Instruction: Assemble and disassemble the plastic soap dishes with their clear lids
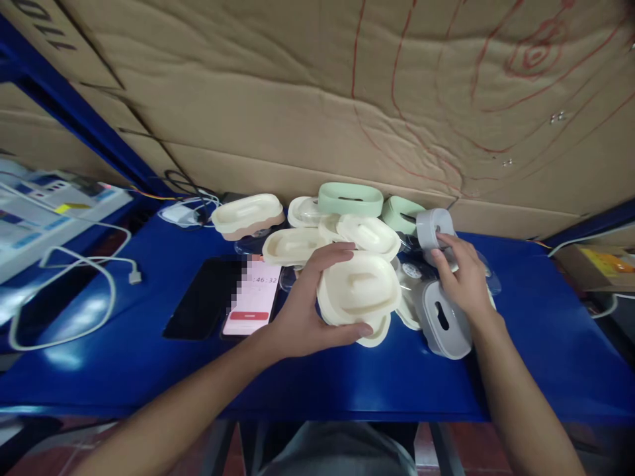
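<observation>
My left hand (312,307) grips a cream oval plastic piece (360,284) with a raised middle, thumb along its near edge and fingers round its far side. Part of another cream piece (376,332) shows just below it. At the right, my right hand (461,271) has thumb and fingertips on a grey oval plastic shell (434,225). Below that hand lies a second grey shell (441,320) with a dark slot. More cream pieces (292,246) lie piled behind my left hand, with a green oval shell (350,199) at the back.
Left of the pile lie a black phone (201,301) and a lit phone with a timer (253,297). A white cable (112,291) loops over the blue table (317,387). Cardboard (278,99) walls off the back. A carton (595,264) stands at the right.
</observation>
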Motion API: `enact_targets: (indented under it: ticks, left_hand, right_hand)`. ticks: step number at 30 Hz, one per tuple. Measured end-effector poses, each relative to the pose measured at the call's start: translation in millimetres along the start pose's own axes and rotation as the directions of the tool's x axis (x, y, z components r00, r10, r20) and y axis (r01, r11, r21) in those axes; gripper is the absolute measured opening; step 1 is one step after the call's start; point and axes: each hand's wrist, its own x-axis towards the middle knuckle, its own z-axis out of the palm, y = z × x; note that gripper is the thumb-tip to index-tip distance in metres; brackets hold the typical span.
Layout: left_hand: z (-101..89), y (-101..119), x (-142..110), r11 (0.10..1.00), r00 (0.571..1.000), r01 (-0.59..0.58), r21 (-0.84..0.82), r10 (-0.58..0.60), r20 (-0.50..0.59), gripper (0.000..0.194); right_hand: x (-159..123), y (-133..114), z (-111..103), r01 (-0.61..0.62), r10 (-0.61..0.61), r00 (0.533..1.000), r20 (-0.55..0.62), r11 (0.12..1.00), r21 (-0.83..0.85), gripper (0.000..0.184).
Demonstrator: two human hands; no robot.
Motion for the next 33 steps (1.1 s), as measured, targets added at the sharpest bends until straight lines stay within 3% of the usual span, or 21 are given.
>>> enact_targets:
  ticks: [6,9,13,17,19,21,26,33]
  left_hand:
    - [0.1,2,0,1.000,1.000,-0.008,-0.017,0.008,0.009,0.090]
    - [0.0,3,0,0.999,1.000,-0.007,-0.038,0.007,0.003,0.090]
    - [0.4,5,0,0.999,1.000,-0.010,-0.053,0.010,-0.001,0.089]
    - [3.1,6,-2,0.997,0.999,-0.011,-0.071,0.014,0.030,0.092]
    - [4.9,3,-3,0.997,0.998,-0.017,-0.078,0.022,0.060,0.092]
    - [6.1,0,-4,0.996,0.996,-0.020,-0.086,0.027,0.080,0.090]
    - [4.5,-1,-4,0.999,0.992,0.024,-0.038,-0.019,0.126,0.086]
    - [2.9,3,-4,0.996,0.997,0.007,0.088,-0.014,0.080,0.061]
  right_hand:
    - [0,9,-2,-0.092,0.091,0.993,-0.070,0.996,-0.009,0.042]
    - [0,0,-11,-0.096,0.096,0.990,-0.104,0.995,0.006,0.042]
    - [-4,-42,-27,0.157,-0.155,0.987,-0.035,0.984,0.087,0.049]
    - [-14,-92,-27,0.444,-0.477,0.875,0.088,0.861,0.248,0.065]
    - [-19,-107,-21,0.509,-0.565,0.815,0.131,0.805,0.305,0.057]
    - [-22,-114,-18,0.525,-0.591,0.795,0.132,0.782,0.336,0.046]
    - [-20,-109,-27,0.466,-0.518,0.852,0.076,0.817,0.338,0.043]
    - [-6,-64,-48,0.376,-0.377,0.926,0.009,0.924,0.072,0.045]
